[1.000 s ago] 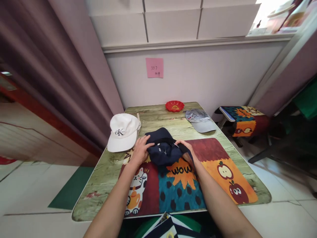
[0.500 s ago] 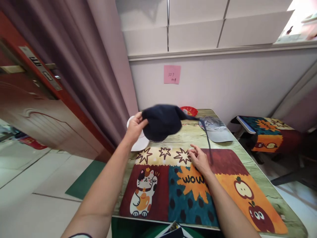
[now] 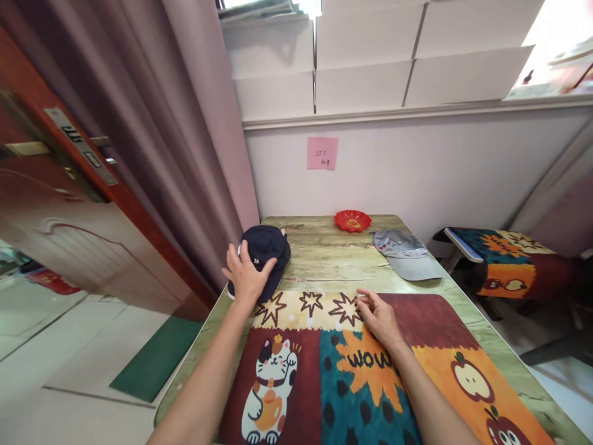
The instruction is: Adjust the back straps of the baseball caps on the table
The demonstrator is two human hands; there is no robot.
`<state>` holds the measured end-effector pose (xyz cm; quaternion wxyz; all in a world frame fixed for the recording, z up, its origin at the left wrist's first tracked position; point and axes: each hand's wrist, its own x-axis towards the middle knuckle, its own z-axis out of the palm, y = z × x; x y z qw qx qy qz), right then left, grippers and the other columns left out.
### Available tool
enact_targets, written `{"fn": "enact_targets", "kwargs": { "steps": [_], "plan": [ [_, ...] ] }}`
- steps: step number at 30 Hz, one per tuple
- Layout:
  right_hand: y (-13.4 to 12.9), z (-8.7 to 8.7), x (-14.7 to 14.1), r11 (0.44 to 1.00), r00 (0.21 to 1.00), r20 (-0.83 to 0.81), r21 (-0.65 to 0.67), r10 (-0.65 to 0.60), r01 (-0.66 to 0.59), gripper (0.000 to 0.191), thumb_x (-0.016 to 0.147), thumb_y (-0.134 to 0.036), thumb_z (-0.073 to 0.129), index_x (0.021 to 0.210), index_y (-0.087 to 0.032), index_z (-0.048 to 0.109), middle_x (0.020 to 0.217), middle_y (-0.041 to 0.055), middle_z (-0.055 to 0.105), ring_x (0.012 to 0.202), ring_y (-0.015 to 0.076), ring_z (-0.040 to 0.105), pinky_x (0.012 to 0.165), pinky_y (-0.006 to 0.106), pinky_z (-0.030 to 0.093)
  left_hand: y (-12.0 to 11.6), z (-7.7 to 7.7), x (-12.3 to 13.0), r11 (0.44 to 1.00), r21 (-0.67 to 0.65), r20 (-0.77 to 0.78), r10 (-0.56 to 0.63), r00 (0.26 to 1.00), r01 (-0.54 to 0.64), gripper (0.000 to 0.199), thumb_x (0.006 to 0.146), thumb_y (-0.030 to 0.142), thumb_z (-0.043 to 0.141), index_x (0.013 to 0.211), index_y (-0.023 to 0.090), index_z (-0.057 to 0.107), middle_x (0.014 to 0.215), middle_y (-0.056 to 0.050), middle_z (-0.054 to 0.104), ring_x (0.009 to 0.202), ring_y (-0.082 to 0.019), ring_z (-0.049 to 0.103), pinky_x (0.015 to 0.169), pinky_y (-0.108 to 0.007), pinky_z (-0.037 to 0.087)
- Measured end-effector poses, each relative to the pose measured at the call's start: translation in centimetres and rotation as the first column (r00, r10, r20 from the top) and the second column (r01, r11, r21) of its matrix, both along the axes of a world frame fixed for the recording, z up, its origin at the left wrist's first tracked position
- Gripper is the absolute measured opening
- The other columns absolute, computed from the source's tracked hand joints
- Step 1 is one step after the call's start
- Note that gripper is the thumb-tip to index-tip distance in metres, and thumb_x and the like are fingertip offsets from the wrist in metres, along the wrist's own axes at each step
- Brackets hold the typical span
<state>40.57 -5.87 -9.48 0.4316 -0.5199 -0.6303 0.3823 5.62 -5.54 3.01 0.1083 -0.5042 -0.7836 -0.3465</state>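
Note:
A navy baseball cap (image 3: 273, 252) with a small light emblem lies at the table's back left, over a white cap (image 3: 231, 291) of which only an edge shows. My left hand (image 3: 248, 278) is at the navy cap with fingers and thumb spread; whether it touches the fabric I cannot tell. Resting on the patterned mat (image 3: 291, 309), my right hand (image 3: 380, 318) has loosely bent fingers and holds nothing. A grey cap (image 3: 407, 254) sits at the right side of the table, its brim toward the front.
Near the wall stands a red scalloped dish (image 3: 353, 220) on the wood-patterned table (image 3: 310, 253). A pink note (image 3: 322, 153) is stuck on the wall. To the left hang a mauve curtain (image 3: 194, 123) and a wooden door (image 3: 83, 235). A stool with a patterned cover (image 3: 504, 253) is at right.
My left hand has moved the navy cap down and left onto the white cap and let go of it. The right hand has stayed on the mat. The view has tilted slightly upward.

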Motion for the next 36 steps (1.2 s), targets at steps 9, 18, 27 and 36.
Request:
{"fn": "enact_targets", "kwargs": {
  "steps": [9, 18, 27, 36],
  "plan": [
    [-0.5, 0.9, -0.2, 0.999, 0.997, 0.076, 0.042, -0.015, 0.012, 0.034, 0.088, -0.043, 0.055, 0.113, -0.022, 0.065, 0.092, 0.0071, 0.076, 0.08, 0.0236, 0.072, 0.074, 0.034, 0.056, 2.9, -0.4, 0.0, 0.967, -0.255, -0.16, -0.038, 0.986, -0.004, 0.075, 0.091, 0.054, 0.049, 0.154, 0.019, 0.032, 0.166, -0.022, 0.005, 0.148, -0.047, 0.011, 0.102, -0.077, 0.027],
    [-0.7, 1.4, -0.6, 1.0, 0.999, 0.037, 0.026, -0.017, 0.016, 0.035, 0.087, -0.043, 0.057, 0.112, -0.02, 0.066, 0.091, 0.0069, 0.076, 0.076, 0.0205, 0.071, 0.071, 0.031, 0.056, 4.7, -0.5, -2.0, 0.909, -0.415, -0.169, -0.128, 0.977, 0.047, 0.078, 0.086, 0.067, 0.047, 0.151, 0.025, 0.04, 0.164, -0.02, 0.018, 0.146, -0.047, 0.017, 0.099, -0.08, 0.026],
    [5.3, 3.6, 4.1, 0.91, 0.908, -0.064, -0.004, -0.413, 0.414, 0.028, 0.08, -0.038, 0.064, 0.101, -0.019, 0.068, 0.098, 0.0096, 0.074, 0.091, 0.0252, 0.07, 0.09, 0.041, 0.053, 5.4, -1.5, -2.1, 0.912, -0.401, -0.18, -0.174, 0.968, 0.089, 0.08, 0.086, 0.071, 0.038, 0.151, 0.024, 0.041, 0.16, -0.021, 0.027, 0.143, -0.046, 0.025, 0.102, -0.078, 0.027],
    [9.2, 5.3, 13.5, 0.51, 0.513, -0.117, -0.422, -0.851, 0.75, 0.048, 0.086, -0.031, 0.067, 0.125, -0.008, 0.052, 0.123, 0.0239, 0.06, 0.11, 0.0303, 0.062, 0.091, 0.044, 0.052, 5.3, -1.7, -1.6, 0.922, -0.368, -0.16, -0.187, 0.969, 0.117, 0.081, 0.085, 0.071, 0.039, 0.149, 0.023, 0.043, 0.158, -0.022, 0.03, 0.142, -0.048, 0.027, 0.103, -0.08, 0.021]
  ]
}}
